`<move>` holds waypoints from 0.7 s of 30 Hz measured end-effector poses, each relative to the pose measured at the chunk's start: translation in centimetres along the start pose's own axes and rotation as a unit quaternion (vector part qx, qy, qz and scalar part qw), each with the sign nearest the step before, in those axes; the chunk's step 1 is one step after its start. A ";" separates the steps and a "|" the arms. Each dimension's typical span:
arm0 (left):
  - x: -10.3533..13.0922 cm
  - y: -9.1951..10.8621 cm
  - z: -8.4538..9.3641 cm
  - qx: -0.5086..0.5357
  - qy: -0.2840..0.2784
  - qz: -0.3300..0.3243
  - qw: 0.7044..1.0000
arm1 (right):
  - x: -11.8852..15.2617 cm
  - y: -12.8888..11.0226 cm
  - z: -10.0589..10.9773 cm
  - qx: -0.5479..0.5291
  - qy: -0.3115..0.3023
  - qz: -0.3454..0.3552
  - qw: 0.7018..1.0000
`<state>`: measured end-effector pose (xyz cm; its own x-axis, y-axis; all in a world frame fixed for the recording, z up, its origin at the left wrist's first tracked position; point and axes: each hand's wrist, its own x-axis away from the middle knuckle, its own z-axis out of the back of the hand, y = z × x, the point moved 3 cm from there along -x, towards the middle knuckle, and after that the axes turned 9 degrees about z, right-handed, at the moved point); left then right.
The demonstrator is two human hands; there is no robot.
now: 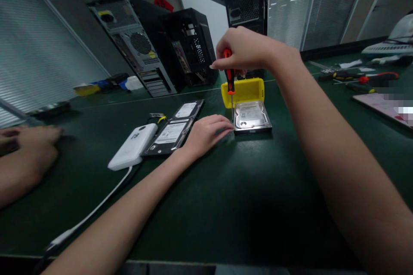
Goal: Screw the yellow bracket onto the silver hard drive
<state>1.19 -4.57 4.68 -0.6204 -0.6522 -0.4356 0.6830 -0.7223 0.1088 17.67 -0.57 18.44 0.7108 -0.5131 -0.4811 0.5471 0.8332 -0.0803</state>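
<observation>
My right hand point(240, 49) is closed round the red and black handle of a screwdriver point(230, 78), held upright. Its shaft points down at the left edge of a silver hard drive point(251, 116), which lies in front of an open yellow case point(248, 90). My left hand point(206, 133) rests low beside the drive, its fingers stretched out with the tips at the drive's near left corner. Nothing shows in that hand. Left of it lie two more hard drives, one with a white label point(171, 132) and one behind it point(186, 110).
A white device point(133, 146) with a cable lies left of the drives. Computer cases point(138, 43) stand at the back. Tools point(364, 78) and a pink-white board point(387, 107) lie at the right. Another person's hands point(30, 154) are at the far left.
</observation>
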 end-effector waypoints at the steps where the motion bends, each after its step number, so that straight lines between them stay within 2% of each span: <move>1: 0.0 0.0 0.0 -0.001 0.001 -0.002 1.000 | 0.0 0.0 0.0 0.001 -0.003 -0.003 1.000; 7: 0.0 0.0 0.0 0.022 0.000 0.005 1.000 | -0.1 0.0 0.1 -0.007 -0.010 -0.015 1.000; 21: -0.1 -0.4 -0.8 0.113 0.003 0.101 0.988 | -0.1 0.1 -0.3 -0.032 -0.022 -0.016 0.999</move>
<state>1.30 -4.04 3.99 -0.4771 -0.7876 -0.3899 0.6888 -0.6107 0.3908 17.46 -0.36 18.23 0.7128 -0.5473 -0.4386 0.5417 0.8268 -0.1515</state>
